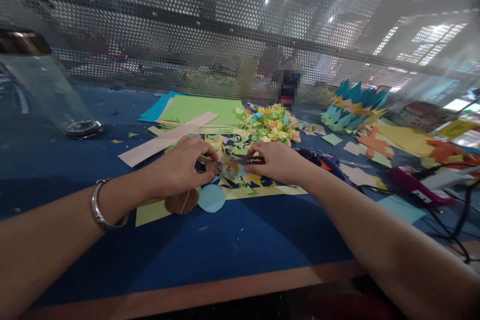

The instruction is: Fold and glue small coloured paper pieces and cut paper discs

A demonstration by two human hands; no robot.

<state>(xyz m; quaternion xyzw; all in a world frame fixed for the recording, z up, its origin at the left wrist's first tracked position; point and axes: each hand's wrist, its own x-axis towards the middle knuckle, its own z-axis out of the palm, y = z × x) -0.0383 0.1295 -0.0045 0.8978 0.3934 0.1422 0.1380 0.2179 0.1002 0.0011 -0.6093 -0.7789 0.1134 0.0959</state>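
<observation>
My left hand (183, 165) is closed, pinching a small brown striped piece (213, 167) between thumb and fingers. Against that piece, towards the right, is a small yellowish paper piece (229, 167), blurred. A slim pointed metal tool (250, 160) is gripped in my right hand (275, 162), its tip pointing left at the yellowish piece; its exact kind is hidden by the fingers. Below the left hand lie a brown striped disc (182, 202) and a pale blue paper circle (212, 198). Under both hands, many cut paper scraps (250, 191) cover a pale yellow sheet (153, 213).
Folded paper flowers (275, 122) are heaped behind my right hand. Green sheets (202, 110) and a pale strip (168, 139) lie behind the left. A glass bottle (56, 90) stands left; a spiky paper crown (354, 105), a magenta tool (418, 186) and cables (459, 220) are right.
</observation>
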